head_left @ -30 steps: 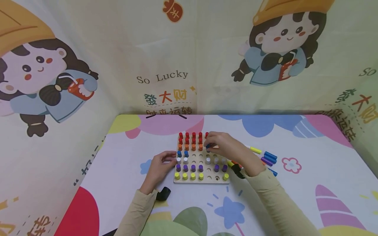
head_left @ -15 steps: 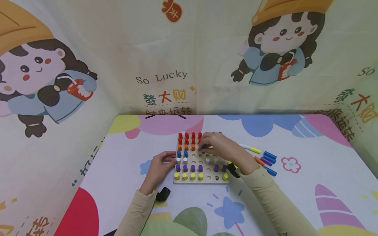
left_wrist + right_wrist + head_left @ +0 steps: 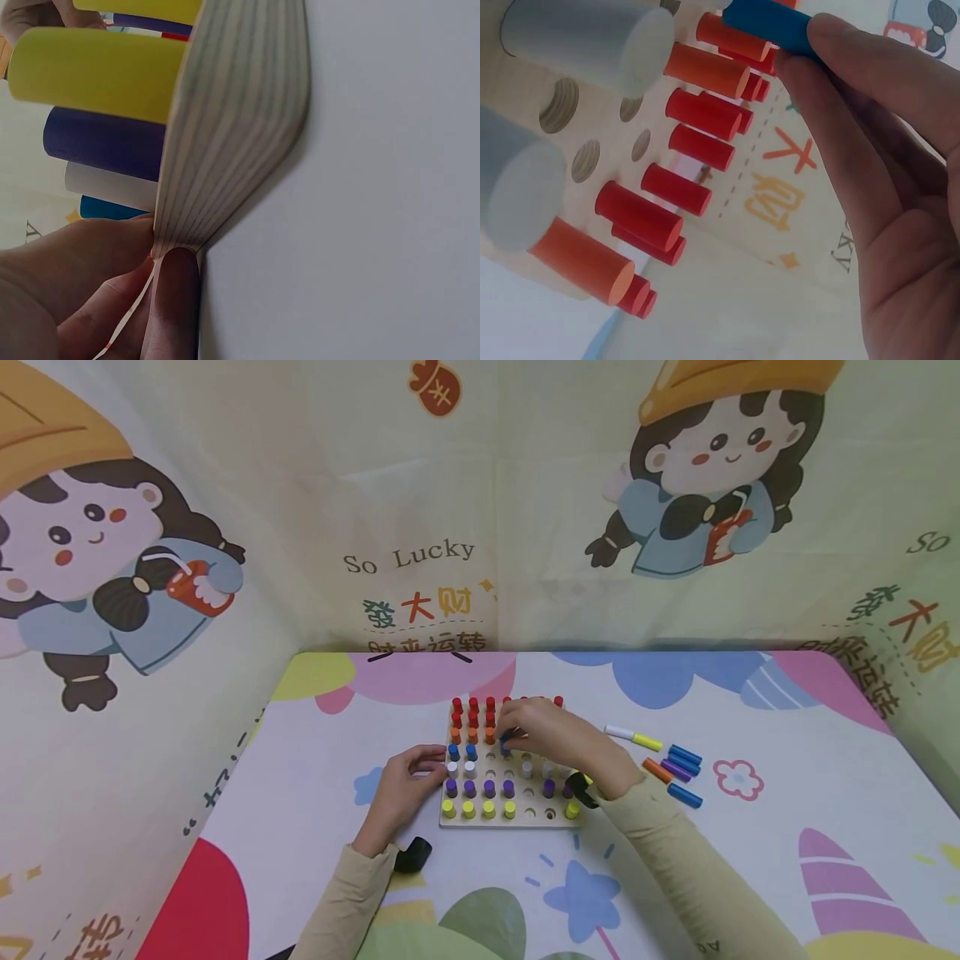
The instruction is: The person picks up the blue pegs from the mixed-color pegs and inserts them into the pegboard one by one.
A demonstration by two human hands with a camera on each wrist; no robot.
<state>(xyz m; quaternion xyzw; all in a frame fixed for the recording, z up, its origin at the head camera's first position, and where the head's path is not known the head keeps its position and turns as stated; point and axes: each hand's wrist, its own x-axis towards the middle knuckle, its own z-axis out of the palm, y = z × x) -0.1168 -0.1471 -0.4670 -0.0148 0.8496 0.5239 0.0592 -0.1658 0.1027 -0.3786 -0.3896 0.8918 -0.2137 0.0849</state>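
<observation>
Left hand [image 3: 405, 789] pinches pegboard [image 3: 232, 112] at left edge. Right hand [image 3: 555, 735] pinches blue peg [image 3: 772, 26] between thumb and fingertips, over board, right of two standing blue pegs [image 3: 471, 752].

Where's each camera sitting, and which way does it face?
Head: on the head, facing forward and down at the wooden pegboard; left hand, right hand, sleeves show.
Left wrist: on that wrist, facing the pegboard's edge; shows left hand, part of right hand.
Right wrist: on that wrist, facing the blue peg; shows right hand.
Shared by head and right wrist: blue peg.
</observation>
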